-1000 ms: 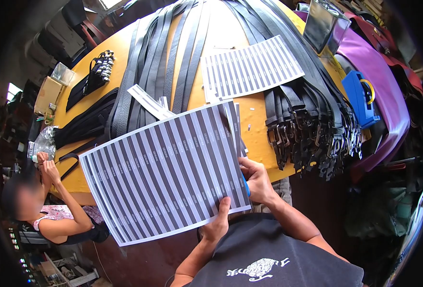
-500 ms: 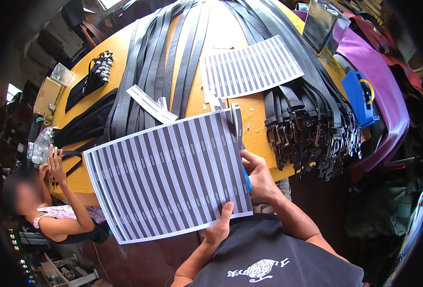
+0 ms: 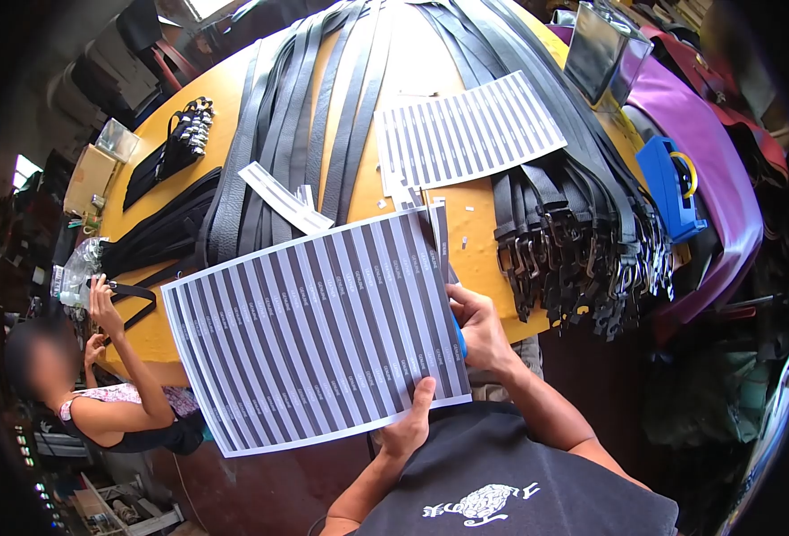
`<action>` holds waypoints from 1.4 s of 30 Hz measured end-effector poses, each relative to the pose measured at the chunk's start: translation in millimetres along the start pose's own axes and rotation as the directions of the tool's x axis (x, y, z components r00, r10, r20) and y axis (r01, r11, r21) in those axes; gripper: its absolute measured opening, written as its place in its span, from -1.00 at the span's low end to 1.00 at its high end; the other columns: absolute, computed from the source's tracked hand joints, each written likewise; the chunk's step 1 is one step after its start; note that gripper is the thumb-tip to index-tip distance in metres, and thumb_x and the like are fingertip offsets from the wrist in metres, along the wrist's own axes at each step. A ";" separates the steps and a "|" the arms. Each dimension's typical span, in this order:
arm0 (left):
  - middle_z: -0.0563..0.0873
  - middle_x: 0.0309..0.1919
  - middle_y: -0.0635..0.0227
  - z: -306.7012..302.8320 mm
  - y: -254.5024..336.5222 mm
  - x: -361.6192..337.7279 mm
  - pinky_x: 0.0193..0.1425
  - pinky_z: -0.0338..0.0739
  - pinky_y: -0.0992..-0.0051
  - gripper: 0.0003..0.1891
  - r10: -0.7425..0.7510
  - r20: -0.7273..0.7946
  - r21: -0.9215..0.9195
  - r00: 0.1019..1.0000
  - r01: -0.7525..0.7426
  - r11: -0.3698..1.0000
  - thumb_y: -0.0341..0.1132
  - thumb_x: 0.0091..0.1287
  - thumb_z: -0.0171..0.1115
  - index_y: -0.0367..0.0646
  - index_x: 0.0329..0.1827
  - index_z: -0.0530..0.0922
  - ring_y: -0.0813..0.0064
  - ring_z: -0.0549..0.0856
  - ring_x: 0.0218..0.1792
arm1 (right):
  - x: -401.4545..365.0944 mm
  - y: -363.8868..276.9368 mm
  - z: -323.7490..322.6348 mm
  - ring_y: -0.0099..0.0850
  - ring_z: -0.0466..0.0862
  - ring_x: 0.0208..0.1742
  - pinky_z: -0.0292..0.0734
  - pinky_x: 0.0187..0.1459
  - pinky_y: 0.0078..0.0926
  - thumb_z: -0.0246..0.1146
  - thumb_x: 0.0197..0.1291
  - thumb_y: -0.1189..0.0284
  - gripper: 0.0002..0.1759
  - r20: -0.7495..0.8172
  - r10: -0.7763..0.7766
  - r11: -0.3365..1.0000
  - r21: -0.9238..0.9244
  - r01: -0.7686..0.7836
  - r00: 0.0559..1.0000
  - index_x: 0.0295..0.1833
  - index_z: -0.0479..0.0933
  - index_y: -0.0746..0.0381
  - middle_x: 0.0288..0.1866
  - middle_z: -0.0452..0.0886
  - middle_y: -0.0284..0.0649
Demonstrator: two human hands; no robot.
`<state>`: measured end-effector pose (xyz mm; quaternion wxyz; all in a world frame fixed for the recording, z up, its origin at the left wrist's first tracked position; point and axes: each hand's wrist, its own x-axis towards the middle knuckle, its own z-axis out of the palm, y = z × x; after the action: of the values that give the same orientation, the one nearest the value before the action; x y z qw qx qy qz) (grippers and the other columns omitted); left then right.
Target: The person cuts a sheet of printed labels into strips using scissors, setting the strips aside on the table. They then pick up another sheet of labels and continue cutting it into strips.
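Observation:
My left hand [image 3: 406, 427] pinches the lower edge of a large sheet of striped labels [image 3: 309, 330], thumb on top and fingers hidden underneath. The sheet carries dark and light bands with small print reading "GENUINE". My right hand [image 3: 482, 332] is closed around blue-handled scissors [image 3: 459, 339], mostly hidden behind the sheet. Their dark blade [image 3: 429, 219] shows at the sheet's upper right corner, where a narrow strip [image 3: 442, 246] stands slightly apart from the rest. Beyond it, another striped sheet [image 3: 471, 132] lies on the table, and cut strips [image 3: 284, 198] rest on black belts.
Long black belts [image 3: 274, 116] spread over the yellow table [image 3: 189, 89]; a pile with metal buckles [image 3: 573, 241] hangs at its right edge. A blue tape dispenser [image 3: 667, 188] and a metal can [image 3: 604, 54] stand right. Another person [image 3: 126, 402] handles a black strap at left.
The scissors and my right hand have shifted very slightly at the sheet's right edge. The other person's hands have moved apart, one lower. My left hand keeps its grip.

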<state>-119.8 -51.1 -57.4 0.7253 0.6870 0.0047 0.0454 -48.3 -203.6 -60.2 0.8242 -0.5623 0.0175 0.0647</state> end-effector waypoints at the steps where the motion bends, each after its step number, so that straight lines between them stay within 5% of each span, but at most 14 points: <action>1: 0.63 -0.11 0.22 -0.1 0.4 -0.1 -0.07 0.57 0.50 -0.64 0.001 -0.004 0.003 1.000 -0.001 1.000 -0.43 0.26 0.33 -0.35 0.07 0.45 0.41 0.67 -0.18 | 0.9 1.4 0.0 -0.60 0.62 -0.14 0.54 -0.09 -0.67 0.43 0.03 0.55 -0.42 -0.001 -0.005 1.000 -0.002 0.005 1.000 0.19 0.42 0.41 -0.08 0.66 -0.17; 5: 0.64 -0.11 0.23 2.1 0.7 1.1 -0.02 0.55 0.49 -0.62 -0.030 -0.038 -0.038 0.999 0.028 0.999 -0.42 0.26 0.33 -0.34 0.09 0.45 0.38 0.66 -0.16 | 4.6 0.5 0.5 -0.61 0.63 -0.20 0.55 -0.16 -0.69 0.41 0.05 0.56 -0.46 -0.012 0.007 0.998 -0.059 -0.007 1.000 0.17 0.43 0.40 -0.13 0.68 -0.19; 11: 0.68 -0.14 0.26 -7.7 -11.4 9.4 0.02 0.51 0.46 -0.71 -0.118 -0.122 0.205 0.986 0.141 0.968 -0.37 0.28 0.32 -0.35 -0.01 0.55 0.40 0.66 -0.15 | 28.4 13.9 -8.6 -0.70 0.59 -0.42 0.48 -0.44 -0.72 0.36 0.09 0.56 -0.57 -0.018 -0.005 0.999 -0.039 0.004 1.000 0.09 0.47 0.36 -0.37 0.65 -0.32; 15: 0.69 -0.14 0.31 -12.3 -20.5 15.0 0.03 0.49 0.52 -0.78 -0.128 -0.264 0.033 0.956 0.141 0.989 -0.40 0.32 0.28 -0.37 -0.06 0.59 0.50 0.64 -0.14 | 32.6 -15.5 -2.0 -0.58 0.55 -0.65 0.44 -0.66 -0.62 0.40 0.12 0.47 -0.58 -0.142 0.082 0.997 0.024 -0.080 0.986 0.05 0.44 0.36 -0.58 0.56 -0.28; 16: 0.60 0.03 0.29 -21.0 -28.2 14.2 0.16 0.42 0.53 -0.65 -0.218 -0.247 -0.024 0.944 0.218 0.976 -0.48 0.29 0.29 -0.37 0.12 0.49 0.53 0.57 -0.01 | 33.0 -14.8 -6.2 -0.58 0.57 -0.64 0.47 -0.64 -0.64 0.39 0.13 0.48 -0.58 -0.179 0.059 0.998 -0.005 -0.061 0.982 0.07 0.44 0.36 -0.55 0.59 -0.24; 19: 0.57 0.08 0.28 -31.0 -38.0 21.4 0.20 0.43 0.50 -0.61 -0.078 -0.228 -0.079 0.970 0.061 0.995 -0.56 0.28 0.25 -0.34 0.17 0.44 0.49 0.58 0.02 | 24.7 -29.6 -15.0 -0.58 0.58 -0.63 0.48 -0.62 -0.67 0.40 0.12 0.44 -0.53 -0.219 0.034 0.993 -0.107 -0.058 0.975 0.11 0.45 0.39 -0.49 0.66 -0.17; 20: 0.68 -0.11 0.30 -27.8 -37.9 25.5 0.07 0.48 0.51 -0.77 -0.031 -0.289 -0.099 0.957 0.003 0.995 -0.45 0.30 0.28 -0.37 -0.02 0.58 0.49 0.64 -0.12 | 24.2 -33.8 -16.7 -0.58 0.57 -0.64 0.46 -0.62 -0.66 0.41 0.11 0.43 -0.53 -0.217 0.029 0.975 -0.208 -0.075 0.976 0.10 0.47 0.39 -0.50 0.66 -0.18; 23: 0.68 -0.11 0.31 -33.7 -46.8 34.2 0.07 0.48 0.51 -0.79 -0.064 -0.326 -0.133 0.943 0.021 0.991 -0.45 0.31 0.28 -0.37 -0.06 0.59 0.52 0.64 -0.12 | 36.5 -44.6 -19.1 -0.59 0.56 -0.64 0.44 -0.59 -0.58 0.44 0.05 0.35 -0.50 -0.172 -0.079 0.825 -0.564 -0.032 0.982 0.08 0.54 0.36 -0.54 0.67 -0.13; 25: 0.68 -0.09 0.28 -34.3 -48.3 38.6 0.08 0.48 0.50 -0.76 -0.080 -0.351 -0.117 0.933 0.041 0.992 -0.44 0.31 0.28 -0.38 -0.03 0.57 0.50 0.64 -0.11 | 66.3 -43.4 -23.4 -0.46 0.63 -0.58 0.50 -0.47 -0.45 0.47 0.01 0.24 -0.43 -0.115 -0.195 0.532 -0.847 0.007 0.974 0.09 0.54 0.33 -0.55 0.65 -0.11; 29: 0.64 -0.02 0.23 -34.4 -47.6 38.5 0.12 0.46 0.49 -0.68 -0.042 -0.355 -0.077 0.934 0.016 0.997 -0.43 0.31 0.28 -0.39 0.08 0.50 0.46 0.61 -0.06 | 126.5 -40.8 -13.8 -0.29 0.68 -0.49 0.52 -0.38 -0.37 0.48 -0.06 0.11 -0.37 -0.096 -0.261 0.163 -0.985 -0.054 0.960 0.06 0.56 0.28 -0.54 0.64 -0.11; 32: 0.62 -0.04 0.27 -34.0 -44.0 30.4 0.13 0.44 0.50 -0.67 -0.089 -0.316 -0.099 0.945 0.060 0.993 -0.43 0.31 0.28 -0.37 0.10 0.49 0.49 0.59 -0.07 | 169.6 -26.0 -12.2 -0.18 0.71 -0.39 0.55 -0.30 -0.29 0.47 -0.09 0.05 -0.38 -0.102 -0.192 0.062 -0.994 -0.091 0.976 0.03 0.57 0.21 -0.47 0.67 -0.07; 36: 0.64 -0.08 0.31 -34.0 -47.6 26.9 0.08 0.47 0.52 -0.71 -0.070 -0.325 -0.145 0.943 0.023 0.989 -0.46 0.31 0.28 -0.36 0.05 0.52 0.52 0.60 -0.11 | 177.6 -29.8 0.9 -0.10 0.72 -0.23 0.57 -0.18 -0.18 0.43 0.00 0.25 -0.57 -0.076 -0.154 -0.008 -0.997 -0.078 0.985 -0.02 0.57 0.19 -0.36 0.69 -0.04; 37: 0.65 -0.10 0.31 -34.1 -47.7 28.3 0.07 0.47 0.52 -0.73 -0.065 -0.325 -0.153 0.943 0.015 0.988 -0.46 0.31 0.28 -0.36 0.03 0.53 0.52 0.61 -0.12 | 176.1 -30.7 3.1 -0.07 0.70 -0.18 0.57 -0.15 -0.15 0.34 0.06 0.40 -0.66 -0.103 -0.122 0.042 -0.994 -0.098 0.987 -0.01 0.56 0.19 -0.31 0.69 -0.01; 42: 0.68 -0.17 0.34 -35.5 -45.3 40.3 0.01 0.49 0.55 -0.81 -0.032 -0.368 -0.048 0.929 0.015 0.999 -0.46 0.29 0.30 -0.36 -0.08 0.60 0.57 0.62 -0.17 | 169.7 -27.4 4.7 -0.02 0.66 -0.11 0.54 -0.04 -0.13 0.16 0.12 0.50 -0.73 -0.131 -0.141 0.042 -0.991 -0.127 0.981 -0.03 0.51 0.20 -0.24 0.66 0.06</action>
<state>-79.5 -15.1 -102.3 0.7271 0.6499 0.1478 0.1649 123.0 -194.3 -50.4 0.1990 -0.9790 0.0446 -0.0002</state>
